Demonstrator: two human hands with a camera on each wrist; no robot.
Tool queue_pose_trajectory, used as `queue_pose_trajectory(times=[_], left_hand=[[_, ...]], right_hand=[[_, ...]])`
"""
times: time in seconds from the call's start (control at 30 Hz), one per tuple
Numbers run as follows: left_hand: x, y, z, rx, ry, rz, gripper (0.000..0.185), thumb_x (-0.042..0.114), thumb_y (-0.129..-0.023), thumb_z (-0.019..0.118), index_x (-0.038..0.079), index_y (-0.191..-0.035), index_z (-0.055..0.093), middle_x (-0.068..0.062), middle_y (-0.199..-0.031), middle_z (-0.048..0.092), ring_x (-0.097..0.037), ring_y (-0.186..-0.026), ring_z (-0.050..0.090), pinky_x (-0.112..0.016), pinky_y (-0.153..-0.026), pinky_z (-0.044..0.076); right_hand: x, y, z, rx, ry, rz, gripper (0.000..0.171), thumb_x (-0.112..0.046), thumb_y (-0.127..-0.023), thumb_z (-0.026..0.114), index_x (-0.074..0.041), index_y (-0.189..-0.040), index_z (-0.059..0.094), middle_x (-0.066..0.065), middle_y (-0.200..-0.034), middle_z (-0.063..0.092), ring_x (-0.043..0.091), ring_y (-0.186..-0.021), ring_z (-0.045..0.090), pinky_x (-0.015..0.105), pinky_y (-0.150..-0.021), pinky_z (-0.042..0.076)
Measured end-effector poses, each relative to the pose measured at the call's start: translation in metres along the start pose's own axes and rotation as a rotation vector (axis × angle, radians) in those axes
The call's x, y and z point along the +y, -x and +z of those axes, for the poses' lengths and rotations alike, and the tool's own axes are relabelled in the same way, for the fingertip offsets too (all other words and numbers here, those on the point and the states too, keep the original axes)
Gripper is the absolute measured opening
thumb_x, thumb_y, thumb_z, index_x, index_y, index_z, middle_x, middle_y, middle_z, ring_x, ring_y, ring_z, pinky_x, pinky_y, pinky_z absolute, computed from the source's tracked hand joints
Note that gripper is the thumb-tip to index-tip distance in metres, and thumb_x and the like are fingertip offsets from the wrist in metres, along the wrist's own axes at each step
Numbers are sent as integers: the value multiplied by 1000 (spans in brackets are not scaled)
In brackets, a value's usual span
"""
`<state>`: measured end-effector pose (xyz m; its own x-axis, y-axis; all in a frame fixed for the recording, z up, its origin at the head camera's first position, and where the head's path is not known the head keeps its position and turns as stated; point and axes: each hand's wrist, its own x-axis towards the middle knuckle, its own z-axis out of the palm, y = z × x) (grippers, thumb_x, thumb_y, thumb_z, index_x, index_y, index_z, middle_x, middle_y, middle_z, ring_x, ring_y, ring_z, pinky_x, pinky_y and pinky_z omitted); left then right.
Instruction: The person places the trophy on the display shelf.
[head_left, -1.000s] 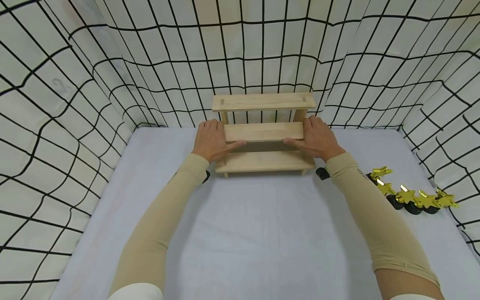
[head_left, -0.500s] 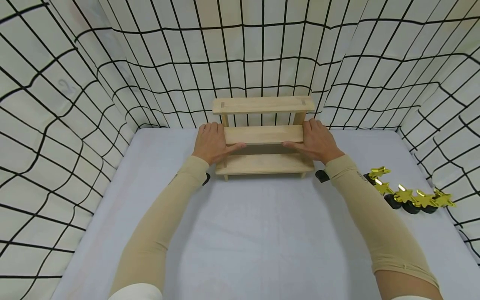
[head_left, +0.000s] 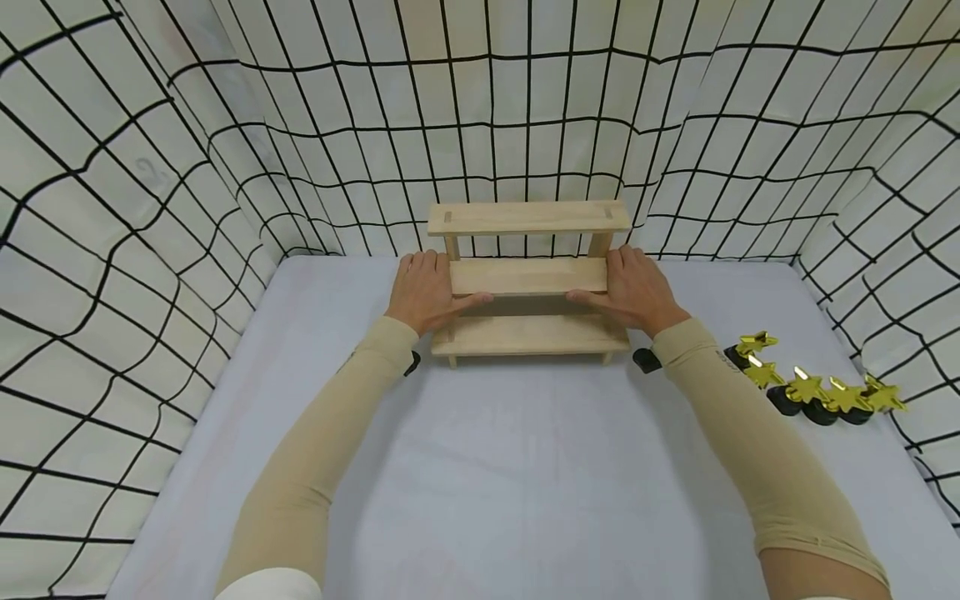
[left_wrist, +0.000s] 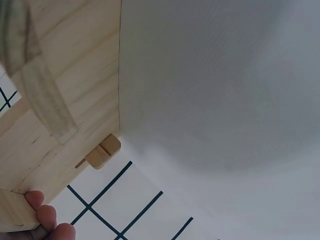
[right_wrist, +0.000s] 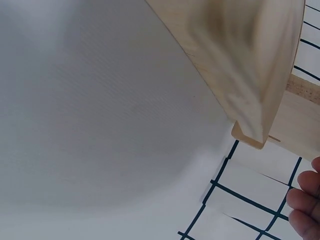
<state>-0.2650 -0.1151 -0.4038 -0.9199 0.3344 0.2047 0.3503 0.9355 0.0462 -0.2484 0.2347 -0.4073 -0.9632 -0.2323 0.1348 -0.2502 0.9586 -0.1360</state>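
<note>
A pale wooden three-tier stand (head_left: pixel 528 277) stands upright near the back of the white table. My left hand (head_left: pixel 424 292) grips the left end of its middle shelf, thumb along the front edge and fingers over the end. On the right end of the same shelf my right hand (head_left: pixel 637 287) holds on in a mirrored way. In the left wrist view, fingertips (left_wrist: pixel 47 216) touch a wooden edge. Curled fingertips (right_wrist: pixel 304 200) show beside the wood in the right wrist view. The palms' contact is hidden.
Several gold star trophies (head_left: pixel 806 387) with black bases stand in a row on the right of the white table (head_left: pixel 525 483). Black grid netting (head_left: pixel 528 125) over white walls surrounds the table at the back and sides.
The stand and both hands sit slightly lower in the head view, a little farther from the table's back edge. Both hands keep their hold; the trophies stay put.
</note>
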Motion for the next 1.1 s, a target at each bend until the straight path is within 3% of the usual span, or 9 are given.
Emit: queue_pose_trajectory(times=[0.57, 0.83, 1.1], left_hand=[[2, 17, -2, 25, -5, 32, 87, 82, -80, 65, -1, -107, 58, -17, -102, 62, -38, -101, 58, -49, -100, 42], [5, 28, -5, 37, -8, 44, 87, 83, -80, 64, 0, -103, 58, -18, -99, 62, -37, -97, 58, -49, -100, 42], [8, 40, -5, 41, -9, 37, 90, 85, -78, 64, 0, -106, 58, -17, -101, 63, -37, -100, 58, -48, -100, 41]], right_hand=[[-7, 22, 0, 23, -16, -10, 95, -79, -85, 61, 8, -123, 52, 20, -105, 56, 34, -91, 53, 45, -81, 46], [-10, 34, -2, 54, 21, -45, 88, -74, -86, 66, 8, -114, 54, 20, -98, 56, 33, -84, 52, 44, -75, 45], [-12, 46, -2, 49, 26, -56, 90, -75, -84, 66, 9, -113, 55, 21, -97, 57, 34, -85, 53, 44, -77, 46]])
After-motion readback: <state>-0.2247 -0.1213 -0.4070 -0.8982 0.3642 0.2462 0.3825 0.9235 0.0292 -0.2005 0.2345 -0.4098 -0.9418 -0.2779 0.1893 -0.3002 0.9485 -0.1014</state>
